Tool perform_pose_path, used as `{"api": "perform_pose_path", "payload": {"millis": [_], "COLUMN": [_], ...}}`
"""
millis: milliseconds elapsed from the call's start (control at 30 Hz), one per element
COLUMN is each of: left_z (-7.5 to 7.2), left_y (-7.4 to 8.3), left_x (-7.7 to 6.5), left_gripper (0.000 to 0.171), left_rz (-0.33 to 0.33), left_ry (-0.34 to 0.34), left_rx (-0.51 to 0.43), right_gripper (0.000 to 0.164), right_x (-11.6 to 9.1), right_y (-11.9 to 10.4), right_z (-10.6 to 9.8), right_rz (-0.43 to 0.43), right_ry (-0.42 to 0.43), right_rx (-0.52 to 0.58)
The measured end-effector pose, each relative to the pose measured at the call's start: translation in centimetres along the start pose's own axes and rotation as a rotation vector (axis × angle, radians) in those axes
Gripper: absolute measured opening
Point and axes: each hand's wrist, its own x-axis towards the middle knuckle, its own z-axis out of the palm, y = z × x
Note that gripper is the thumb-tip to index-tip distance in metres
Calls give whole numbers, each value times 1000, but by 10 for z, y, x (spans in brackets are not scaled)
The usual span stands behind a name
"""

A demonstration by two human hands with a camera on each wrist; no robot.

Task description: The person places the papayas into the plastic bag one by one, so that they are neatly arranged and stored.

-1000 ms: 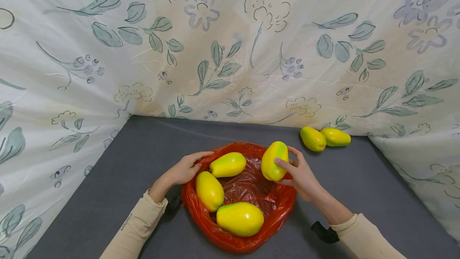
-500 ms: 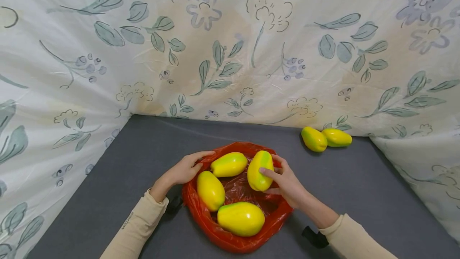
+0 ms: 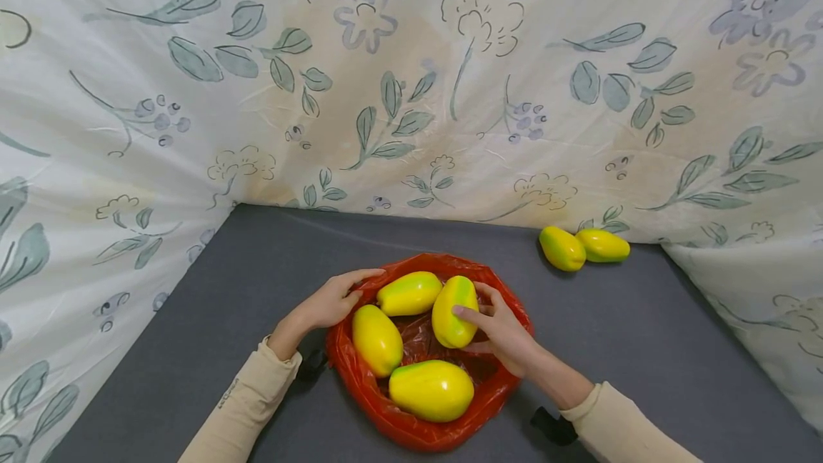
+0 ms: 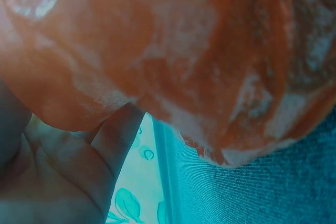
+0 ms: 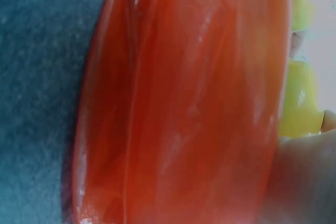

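Note:
A red plastic bag (image 3: 427, 441) stands with its mouth spread wide on the dark table. My left hand (image 3: 326, 304) holds its left rim; in the left wrist view the bag's side (image 4: 173, 51) covers part of the fingers. Over the bag's right part, my right hand (image 3: 504, 338) grips a yellow-green papaya (image 3: 451, 314) between thumb and fingers. Inside the bag lie a papaya (image 3: 409, 294) at the back, another (image 3: 377, 341) on the left and one (image 3: 431, 391) in front. The bag's red wall (image 5: 189, 98) fills most of the right wrist view, beside the held papaya (image 5: 300, 98).
Two more papayas, one (image 3: 562, 249) slightly in front of the other (image 3: 603, 245), lie at the table's back right. A floral cloth (image 3: 411, 91) hangs behind and along both sides of the grey table (image 3: 212, 349).
My right hand has carried the papaya leftward and slightly down, from the bag's right rim to further inside its mouth. My left hand has stayed on the left rim.

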Motion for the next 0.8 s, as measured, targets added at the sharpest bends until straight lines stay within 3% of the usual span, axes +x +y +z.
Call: {"api": "perform_pose_path", "payload": {"millis": [433, 800], "left_z": [-1, 0], "left_y": [-1, -1], "left_x": [-1, 0], "left_gripper": [49, 48], "left_rz": [8, 9], "left_ry": [5, 7], "left_rx": [21, 21], "right_gripper": [76, 82], "right_x": [0, 1], "right_y": [3, 4], "right_z": [11, 19], "right_rz": [30, 43], "right_ry": [-41, -41], "right_rx": [19, -39]}}
